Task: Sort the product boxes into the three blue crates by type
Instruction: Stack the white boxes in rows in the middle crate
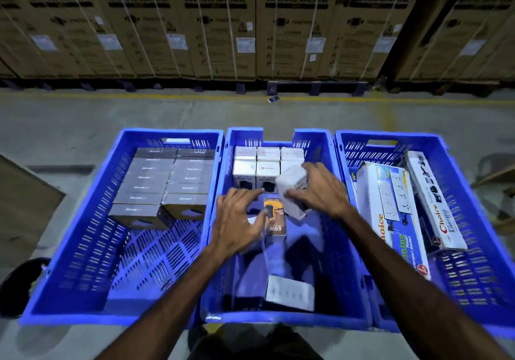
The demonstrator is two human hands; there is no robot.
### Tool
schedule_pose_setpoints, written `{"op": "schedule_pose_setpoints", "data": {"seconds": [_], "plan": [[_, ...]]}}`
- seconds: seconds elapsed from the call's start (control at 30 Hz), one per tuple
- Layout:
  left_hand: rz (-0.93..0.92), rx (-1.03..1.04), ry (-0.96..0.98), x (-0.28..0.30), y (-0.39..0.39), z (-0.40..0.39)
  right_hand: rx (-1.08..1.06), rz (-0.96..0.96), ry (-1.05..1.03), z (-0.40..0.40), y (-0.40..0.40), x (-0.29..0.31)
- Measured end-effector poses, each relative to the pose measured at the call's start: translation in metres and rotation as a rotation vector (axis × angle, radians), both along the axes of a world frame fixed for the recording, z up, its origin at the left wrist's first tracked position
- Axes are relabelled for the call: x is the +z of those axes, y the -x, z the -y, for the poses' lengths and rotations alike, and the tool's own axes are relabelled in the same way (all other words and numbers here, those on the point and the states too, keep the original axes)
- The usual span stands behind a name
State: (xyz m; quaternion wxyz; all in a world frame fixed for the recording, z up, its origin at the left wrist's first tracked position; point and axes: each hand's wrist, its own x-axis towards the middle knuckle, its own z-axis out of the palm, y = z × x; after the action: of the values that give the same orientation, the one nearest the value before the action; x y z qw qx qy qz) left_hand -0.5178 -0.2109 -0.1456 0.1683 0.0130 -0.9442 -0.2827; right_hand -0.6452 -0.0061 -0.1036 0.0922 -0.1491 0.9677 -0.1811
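1. Three blue slatted plastic crates are sitting side by side on the grey concrete floor [83, 114], their walls touching.
2. The left blue crate [69, 248] is holding two neat rows of dark grey product boxes [170, 181] packed against its far end.
3. The middle blue crate [328, 262] is holding a block of small white product boxes [256, 161] at its far end, an orange-and-black box marked 65W [274, 220] lying flat near its middle, and a white box [289, 292] lying at its near end.
4. The right hand [320, 189] is gripping a tilted, blurred white product box [292, 192] just in front of the white block.
5. The left hand [239, 217] is hovering over the orange-and-black box with fingers spread and loosely bent, gripping nothing that shows.
6. The right blue crate [473, 276] is holding long white extension-socket boxes [390, 209] lying lengthwise, one leaning on another.
7. Many brown cardboard washing-machine cartons [217, 25] are standing in a row beyond the floor.
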Motion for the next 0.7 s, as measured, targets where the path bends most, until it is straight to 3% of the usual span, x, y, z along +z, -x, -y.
{"op": "schedule_pose_setpoints", "data": {"seconds": [0.13, 0.2, 0.3, 0.47, 0.57, 0.7], "plan": [[0.231, -0.048, -0.553, 0.022, 0.0, -0.034, -0.294, 0.088, 0.197, 0.007, -0.016, 0.033], [0.23, -0.042, -0.683, 0.029, 0.001, -0.04, -0.327, 0.098, 0.227, 0.012, -0.025, 0.039], [0.216, -0.042, -0.778, 0.029, 0.002, -0.03, -0.34, 0.105, 0.267, 0.018, -0.027, 0.038], [0.318, -0.035, -0.942, 0.022, 0.001, 0.008, -0.177, 0.343, 0.55, 0.02, -0.014, 0.025], [0.341, -0.016, -0.961, 0.025, 0.001, 0.029, -0.052, 0.515, 0.676, 0.027, -0.005, 0.03], [0.313, 0.056, -0.916, 0.027, 0.006, 0.047, 0.058, 0.592, 0.654, 0.042, 0.018, 0.047]]}}
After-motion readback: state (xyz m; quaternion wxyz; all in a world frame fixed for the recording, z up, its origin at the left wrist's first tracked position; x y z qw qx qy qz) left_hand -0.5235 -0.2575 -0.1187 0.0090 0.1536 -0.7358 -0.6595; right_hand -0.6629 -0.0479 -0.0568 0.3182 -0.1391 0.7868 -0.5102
